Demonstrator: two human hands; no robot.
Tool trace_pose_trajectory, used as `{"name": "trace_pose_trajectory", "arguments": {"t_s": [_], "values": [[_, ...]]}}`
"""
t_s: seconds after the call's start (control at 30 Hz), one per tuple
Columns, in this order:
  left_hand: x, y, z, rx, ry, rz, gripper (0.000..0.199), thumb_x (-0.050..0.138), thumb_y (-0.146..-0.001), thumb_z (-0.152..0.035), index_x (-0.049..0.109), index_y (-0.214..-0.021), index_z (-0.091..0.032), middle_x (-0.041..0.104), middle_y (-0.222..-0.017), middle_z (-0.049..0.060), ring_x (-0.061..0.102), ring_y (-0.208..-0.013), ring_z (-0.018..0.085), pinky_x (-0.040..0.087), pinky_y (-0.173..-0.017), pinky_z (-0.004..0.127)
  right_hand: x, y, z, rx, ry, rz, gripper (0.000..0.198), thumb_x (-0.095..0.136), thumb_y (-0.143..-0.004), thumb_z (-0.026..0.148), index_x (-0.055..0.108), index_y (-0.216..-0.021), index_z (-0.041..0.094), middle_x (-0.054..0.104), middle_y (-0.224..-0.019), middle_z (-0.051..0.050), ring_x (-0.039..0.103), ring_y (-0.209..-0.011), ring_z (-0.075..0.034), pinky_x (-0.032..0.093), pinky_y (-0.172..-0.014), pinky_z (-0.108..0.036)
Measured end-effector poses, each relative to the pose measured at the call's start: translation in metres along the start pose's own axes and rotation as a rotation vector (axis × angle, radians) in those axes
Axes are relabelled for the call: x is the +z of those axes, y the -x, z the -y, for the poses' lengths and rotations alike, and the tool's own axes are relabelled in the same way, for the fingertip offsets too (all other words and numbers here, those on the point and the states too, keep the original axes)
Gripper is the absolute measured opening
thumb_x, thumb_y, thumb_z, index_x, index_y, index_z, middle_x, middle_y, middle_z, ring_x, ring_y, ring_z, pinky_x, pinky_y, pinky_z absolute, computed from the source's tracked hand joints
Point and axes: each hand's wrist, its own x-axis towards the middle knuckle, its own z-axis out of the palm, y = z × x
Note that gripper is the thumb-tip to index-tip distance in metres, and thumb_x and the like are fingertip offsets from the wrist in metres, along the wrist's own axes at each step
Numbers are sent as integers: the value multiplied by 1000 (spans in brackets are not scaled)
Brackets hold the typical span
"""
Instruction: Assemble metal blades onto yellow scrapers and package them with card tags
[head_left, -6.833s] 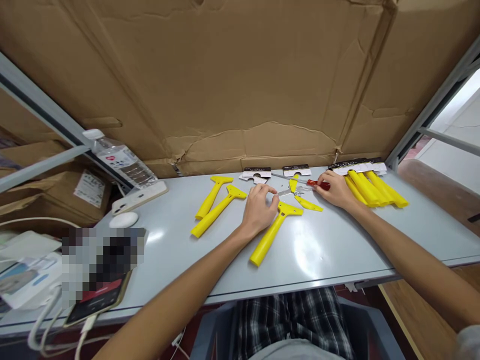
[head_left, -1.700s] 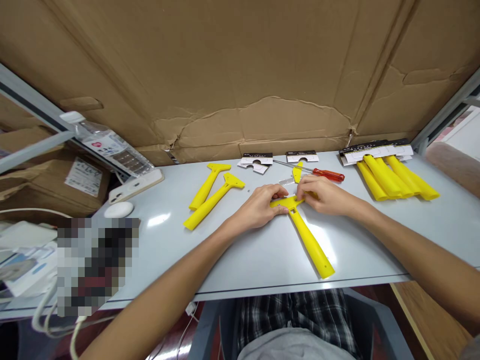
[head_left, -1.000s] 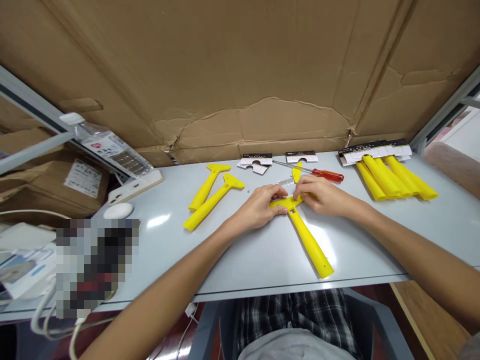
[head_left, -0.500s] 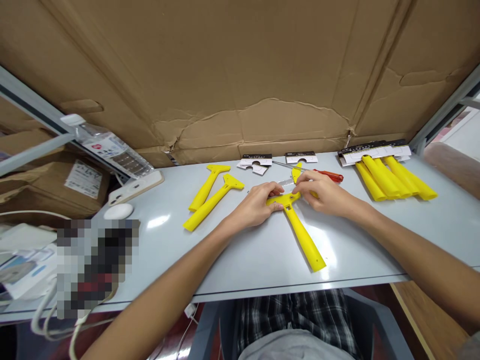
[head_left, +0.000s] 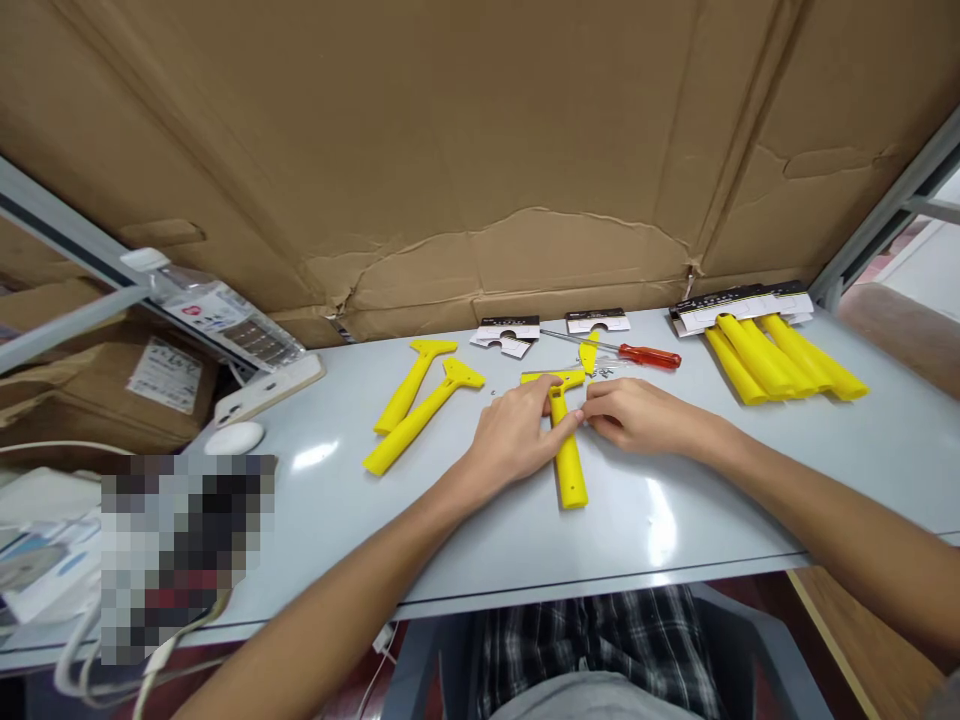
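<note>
My left hand (head_left: 514, 430) is closed around the neck of a yellow scraper handle (head_left: 570, 475), which lies on the table with its wide head pointing away from me. Close to the right side of that handle is my right hand (head_left: 637, 415), its fingertips pinched together. Whatever they may hold is too small to make out. Just beyond the head are a loose yellow plastic piece (head_left: 589, 352) and several small screws (head_left: 602, 374). A screwdriver (head_left: 649, 356) with a red handle lies behind my right hand.
Two more yellow scraper handles (head_left: 420, 425) lie to the left. Black-and-white cards (head_left: 510, 328) sit at the back, before a cardboard wall (head_left: 480, 150). Carded yellow handles (head_left: 757, 365) lie at the right. A plastic bottle (head_left: 225, 310), power strip (head_left: 274, 388) and white mouse (head_left: 235, 438) occupy the left.
The scraper handle has turned more upright in view and shifted left. My left hand has moved from its head to its neck. My right hand has drawn back from the head toward me.
</note>
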Motion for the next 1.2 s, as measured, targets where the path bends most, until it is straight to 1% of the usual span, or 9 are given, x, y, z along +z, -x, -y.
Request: {"name": "trace_pose_trajectory", "arguments": {"t_s": [0.07, 0.17, 0.3, 0.4, 0.57, 0.73, 0.87, 1.0, 1.2], "values": [[-2, -1, 1, -12, -8, 39, 51, 58, -96, -51, 62, -137, -22, 76, -101, 6, 70, -86, 26, 49, -73, 36, 0, 0, 0, -18, -25, -6, 30, 48, -97, 20, 76, -105, 20, 69, -102, -5, 57, -87, -8, 36, -79, -23], [-7, -3, 8, -21, -19, 78, 50, 62, -91, -35, 61, -139, -22, 75, -108, 7, 70, -94, 27, 51, -77, 37, -4, 0, -3, -34, -67, -48, 35, 50, -93, 15, 76, -114, 24, 71, -112, -3, 61, -94, -9, 40, -85, -23], [-9, -4, 15, -3, -73, 59, 58, 60, -88, -25, 56, -146, -22, 69, -129, 12, 67, -115, 32, 52, -96, 44, -13, 0, -9, 77, -23, -126, 34, 48, -94, 18, 77, -111, 22, 72, -108, -4, 62, -92, -10, 41, -85, -23], [-9, -3, 16, 59, -110, 107, 56, 54, -91, -20, 56, -148, -24, 64, -135, 13, 65, -122, 32, 50, -105, 48, -19, -1, -13, 148, 10, -165, 36, 46, -94, 19, 77, -111, 22, 73, -106, -3, 63, -92, -10, 41, -85, -22], [-11, 1, 12, 124, -161, 160, 59, 47, -95, -13, 57, -150, -31, 55, -146, 12, 62, -126, 33, 50, -107, 50, -23, -1, -16, 222, 26, -237, 37, 48, -90, 18, 79, -109, 20, 74, -100, -5, 60, -85, -10, 32, -73, -21], [-11, 3, 10, 120, -240, 155, 61, 48, -96, -15, 56, -151, -40, 43, -157, 11, 66, -121, 34, 55, -99, 53, -22, -1, -15, 247, 2, -244, 38, 48, -89, 19, 79, -110, 21, 74, -100, -5, 59, -80, -8, 25, -68, -21], [-10, 4, 9, 130, -290, 160, 61, 48, -97, -16, 54, -152, -42, 43, -156, 10, 65, -120, 33, 57, -94, 50, -21, -2, -16, 261, 19, -222, 38, 48, -89, 19, 79, -110, 22, 74, -98, -3, 60, -83, -8, 23, -67, -21], [-10, 3, 8, 129, -316, 154, 59, 46, -99, -17, 54, -153, -41, 49, -151, 11, 66, -118, 33, 56, -92, 48, -22, -1, -17, 278, 20, -223, 38, 47, -89, 20, 78, -111, 24, 74, -101, -2, 58, -80, -7, 25, -67, -21], [-9, 1, 12, 140, -274, 137, 51, 38, -106, -24, 58, -151, -38, 61, -131, 13, 69, -102, 28, 54, -90, 44, -23, -1, -21, 288, 24, -217, 38, 48, -90, 21, 78, -113, 23, 74, -105, -3, 61, -86, -9, 34, -74, -21]]}}
